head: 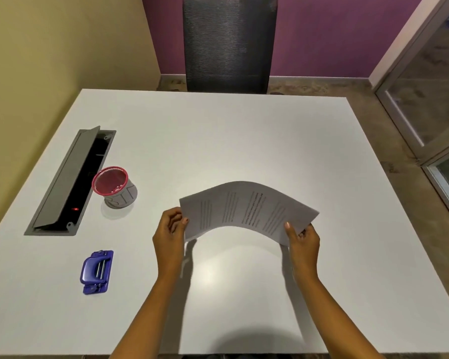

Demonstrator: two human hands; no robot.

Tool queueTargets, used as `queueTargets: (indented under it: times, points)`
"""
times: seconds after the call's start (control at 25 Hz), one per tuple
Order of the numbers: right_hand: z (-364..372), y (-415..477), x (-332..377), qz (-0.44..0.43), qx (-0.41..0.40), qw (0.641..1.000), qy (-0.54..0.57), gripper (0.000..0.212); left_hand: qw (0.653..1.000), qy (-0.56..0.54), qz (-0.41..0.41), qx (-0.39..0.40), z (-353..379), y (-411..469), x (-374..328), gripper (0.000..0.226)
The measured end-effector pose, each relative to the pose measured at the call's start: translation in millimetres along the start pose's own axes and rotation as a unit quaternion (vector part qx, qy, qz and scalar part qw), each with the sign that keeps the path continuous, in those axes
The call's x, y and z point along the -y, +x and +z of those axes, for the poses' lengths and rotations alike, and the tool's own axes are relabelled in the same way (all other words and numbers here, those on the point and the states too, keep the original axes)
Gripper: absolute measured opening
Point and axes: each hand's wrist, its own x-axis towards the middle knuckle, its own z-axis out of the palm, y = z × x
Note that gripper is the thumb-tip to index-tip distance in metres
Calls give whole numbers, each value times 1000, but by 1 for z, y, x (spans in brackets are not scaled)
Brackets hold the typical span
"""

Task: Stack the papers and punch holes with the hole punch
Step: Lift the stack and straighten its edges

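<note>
A stack of printed white papers [246, 208] is held above the white table [218, 130], bowed upward in an arch. My left hand [170, 229] grips its left edge and my right hand [302, 238] grips its right edge. The sheets look aligned as one stack; how many there are I cannot tell. The blue hole punch [97, 272] lies on the table to the left of my left forearm, well apart from the papers.
A red-rimmed mesh pen cup [114, 187] stands at the left beside an open grey cable box [68, 182] set into the table. A dark mesh chair [230, 42] stands behind the far edge. A glass door [430, 99] is at the right.
</note>
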Motion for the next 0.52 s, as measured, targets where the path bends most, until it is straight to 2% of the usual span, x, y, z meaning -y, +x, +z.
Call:
queueTargets:
  times: [0.28, 0.52]
  points:
    - [-2, 1, -1, -13, -8, 1000, 10, 27, 999, 4, 31, -15, 3, -1, -3, 31]
    - [-2, 1, -2, -19, -5, 1000, 9, 26, 999, 4, -17, 31, 9, -1, -2, 28]
